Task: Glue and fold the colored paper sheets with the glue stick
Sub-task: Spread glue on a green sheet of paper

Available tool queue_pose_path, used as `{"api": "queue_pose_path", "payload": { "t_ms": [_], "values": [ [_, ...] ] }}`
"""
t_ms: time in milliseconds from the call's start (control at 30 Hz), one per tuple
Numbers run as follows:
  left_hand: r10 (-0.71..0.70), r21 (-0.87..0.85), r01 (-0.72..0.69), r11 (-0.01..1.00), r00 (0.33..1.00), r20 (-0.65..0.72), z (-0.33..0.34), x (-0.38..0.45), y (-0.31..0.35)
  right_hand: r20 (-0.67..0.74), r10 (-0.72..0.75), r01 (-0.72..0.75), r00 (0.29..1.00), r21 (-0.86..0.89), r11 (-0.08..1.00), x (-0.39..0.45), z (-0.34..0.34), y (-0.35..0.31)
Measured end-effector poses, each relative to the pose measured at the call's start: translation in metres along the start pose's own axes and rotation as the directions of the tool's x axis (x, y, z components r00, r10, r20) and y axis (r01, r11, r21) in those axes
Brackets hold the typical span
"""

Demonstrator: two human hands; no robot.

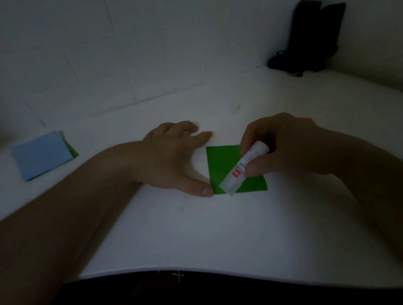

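Green paper sheet (224, 165), square and flat, near the middle of the white tabletop (202, 226), a faint crease across its centre. Glue stick (242, 169) slanted over it, lower end down at the sheet's near edge, upper end up in the fingers. Gluing step in hand, by the look of it: tip on or just above the paper, contact itself too dim to tell. Next move likely a steady drag of the tip along the sheet with light pressure, then a fold, the paper kept pinned meanwhile so it cannot skid or wrinkle.

Right hand (283, 144) curled round the stick, thumb on the near side, fingers wrapped over the top. Left hand (171, 155) spread wide and flat, holding nothing, thumb tip at the sheet's near-left corner, forefinger lying just beyond its far-left corner.

Further out, toward the far-left edge of the tabletop, a blue sheet (40, 155) over another green one. Dark object (312, 40) standing in the far-right corner, nature unclear.
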State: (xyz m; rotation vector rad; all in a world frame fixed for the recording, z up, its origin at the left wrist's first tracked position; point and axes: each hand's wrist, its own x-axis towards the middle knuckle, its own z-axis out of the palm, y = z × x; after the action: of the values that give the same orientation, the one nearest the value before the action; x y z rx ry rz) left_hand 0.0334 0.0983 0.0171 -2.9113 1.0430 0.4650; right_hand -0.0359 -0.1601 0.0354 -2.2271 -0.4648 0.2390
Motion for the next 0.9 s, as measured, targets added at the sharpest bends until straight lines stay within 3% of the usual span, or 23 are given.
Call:
{"api": "queue_pose_path", "payload": {
  "t_ms": [467,633,700,833,900],
  "values": [
    [-0.005,-0.001,0.005,1.0,1.0,0.015,-0.001,0.0,0.0,-0.128,-0.131,0.108,0.983,-0.169,0.98,0.001,-0.001,-0.003],
    [-0.016,0.008,0.016,1.0,1.0,0.01,-0.001,-0.002,0.002,-0.071,-0.143,0.141,0.987,-0.034,0.989,-0.001,-0.001,-0.004],
    [-0.017,0.008,0.017,1.0,1.0,0.011,-0.002,-0.002,0.003,-0.048,-0.137,0.142,0.989,0.144,0.979,-0.001,0.001,-0.007],
    [-0.014,-0.002,0.014,1.0,0.999,0.033,-0.003,-0.004,0.004,-0.11,-0.136,0.173,0.985,0.523,0.835,0.002,0.002,-0.013],
    [-0.016,-0.011,0.017,1.0,0.999,0.042,-0.004,-0.006,0.005,-0.163,-0.11,0.187,0.981,0.602,0.776,0.004,0.004,-0.015]
  ]
}}
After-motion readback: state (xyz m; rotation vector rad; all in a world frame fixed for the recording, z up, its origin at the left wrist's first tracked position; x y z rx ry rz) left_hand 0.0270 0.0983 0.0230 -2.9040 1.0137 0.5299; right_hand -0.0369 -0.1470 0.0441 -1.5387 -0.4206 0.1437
